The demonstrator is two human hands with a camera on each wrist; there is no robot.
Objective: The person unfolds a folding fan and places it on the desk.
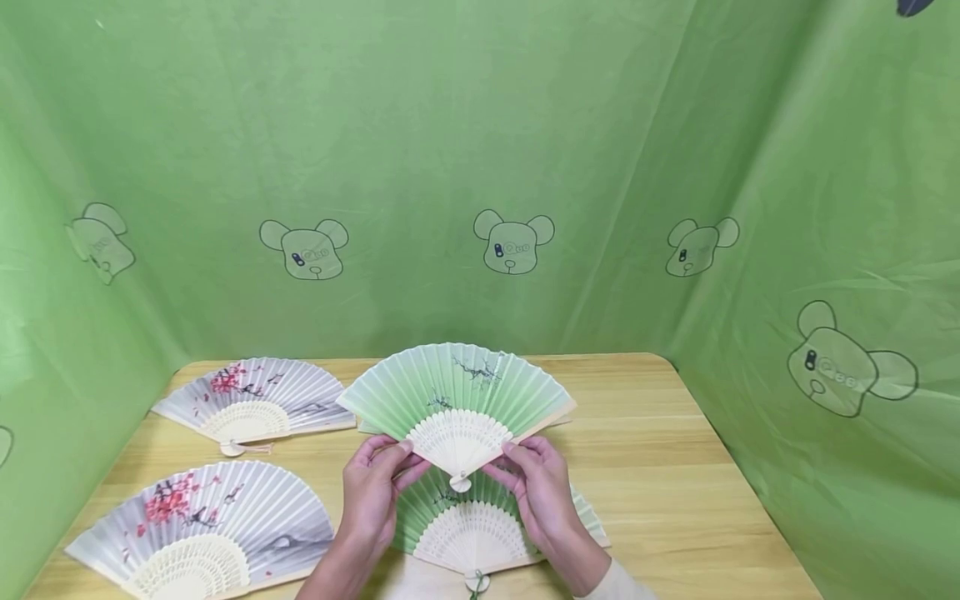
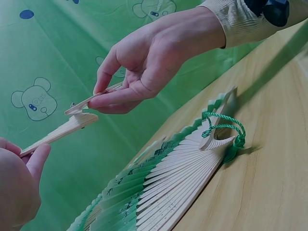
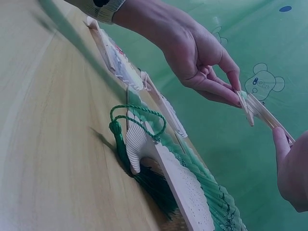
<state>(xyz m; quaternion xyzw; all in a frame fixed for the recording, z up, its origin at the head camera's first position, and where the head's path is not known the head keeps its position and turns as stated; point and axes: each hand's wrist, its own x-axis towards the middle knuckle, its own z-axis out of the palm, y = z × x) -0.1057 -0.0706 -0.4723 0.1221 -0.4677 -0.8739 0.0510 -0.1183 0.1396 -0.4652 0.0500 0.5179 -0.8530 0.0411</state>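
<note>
A green folding fan [image 1: 450,379] with dark branch drawings is spread wide and held up above the table. My left hand [image 1: 371,492] pinches its left outer rib, while my right hand [image 1: 542,492] pinches the right one, thumbs in front. The pale ribs meet at a pivot at the bottom. Beneath my hands, a second green fan [image 1: 472,533] lies spread on the table, partly covered by the hands and the held fan. Its dark green tassel [image 3: 151,192] shows in the right wrist view. A pale edge peeks out behind the held fan.
Two grey-white fans with pink blossoms lie spread at the left, one at the back [image 1: 315,387] and one in front [image 1: 288,508]. The wooden table [image 1: 675,483] extends to the right. Green cloth [image 1: 420,167] with bear-head prints surrounds it.
</note>
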